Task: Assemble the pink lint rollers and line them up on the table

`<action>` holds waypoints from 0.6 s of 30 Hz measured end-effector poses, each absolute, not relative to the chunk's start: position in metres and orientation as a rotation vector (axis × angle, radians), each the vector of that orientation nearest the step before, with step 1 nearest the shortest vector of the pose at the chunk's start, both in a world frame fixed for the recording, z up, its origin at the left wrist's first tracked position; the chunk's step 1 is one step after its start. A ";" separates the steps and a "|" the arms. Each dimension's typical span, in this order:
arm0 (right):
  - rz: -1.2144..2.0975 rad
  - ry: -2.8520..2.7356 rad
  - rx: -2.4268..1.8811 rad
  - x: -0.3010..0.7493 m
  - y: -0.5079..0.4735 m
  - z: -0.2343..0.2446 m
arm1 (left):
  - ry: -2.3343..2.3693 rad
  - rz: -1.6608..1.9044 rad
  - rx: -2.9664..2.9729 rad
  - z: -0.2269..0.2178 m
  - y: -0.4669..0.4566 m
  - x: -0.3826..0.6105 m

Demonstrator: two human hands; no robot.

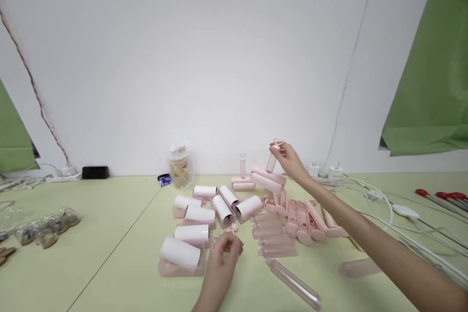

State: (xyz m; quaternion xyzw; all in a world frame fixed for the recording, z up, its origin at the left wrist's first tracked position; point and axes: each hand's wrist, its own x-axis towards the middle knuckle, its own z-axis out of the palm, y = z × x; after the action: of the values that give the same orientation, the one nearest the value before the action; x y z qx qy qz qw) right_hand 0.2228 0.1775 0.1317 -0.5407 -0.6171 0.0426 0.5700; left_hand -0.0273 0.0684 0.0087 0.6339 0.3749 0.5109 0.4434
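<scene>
Fingers of the right hand (pixel 288 157) pinch the capped top of a clear pinkish tube (pixel 271 163), tilted slightly beside stacked pink cylinders (pixel 265 183). The left hand (pixel 221 256) curls low over the table (pixel 124 239), near white-sleeved rolls (pixel 199 214); whether its fingers grip anything, I cannot tell.

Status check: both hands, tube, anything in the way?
Right hand raised, gripping looped translucent tube. Left hand low, curled, grip unclear. Pink casings below tube in view.

On rolls (pixel 200 214), plain white; on troughs (pixel 303 212), pale pink; on tubes (pixel 280 240), translucent pink; on bench (pixel 109 224), pale yellow-green; on curtains (pixel 431 73), solid green; on tool handles (pixel 422 192), red; on phone (pixel 95 172), black
</scene>
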 end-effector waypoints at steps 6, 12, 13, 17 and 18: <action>0.076 -1.487 -1.332 0.234 0.260 0.081 | 0.838 1.188 1.922 -0.018 0.067 -0.015; 0.041 -1.384 -1.402 0.247 0.288 0.049 | 0.806 1.249 1.917 -0.038 0.082 -0.017; 0.038 -1.370 -1.411 0.251 0.290 0.047 | 0.806 1.251 1.907 -0.038 0.083 -0.018; 0.036 -1.346 -1.423 0.264 0.292 0.045 | 0.795 1.239 1.902 -0.033 0.079 -0.017; 0.037 -1.345 -1.419 0.265 0.292 0.045 | 0.798 1.236 1.907 -0.030 0.077 -0.016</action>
State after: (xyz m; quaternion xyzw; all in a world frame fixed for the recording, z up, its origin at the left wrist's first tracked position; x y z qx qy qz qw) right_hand 0.2648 0.2918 0.0454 -0.6019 -0.5705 0.0157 0.5586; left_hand -0.0163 0.0773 -0.0298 0.7392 0.3091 0.4792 0.3582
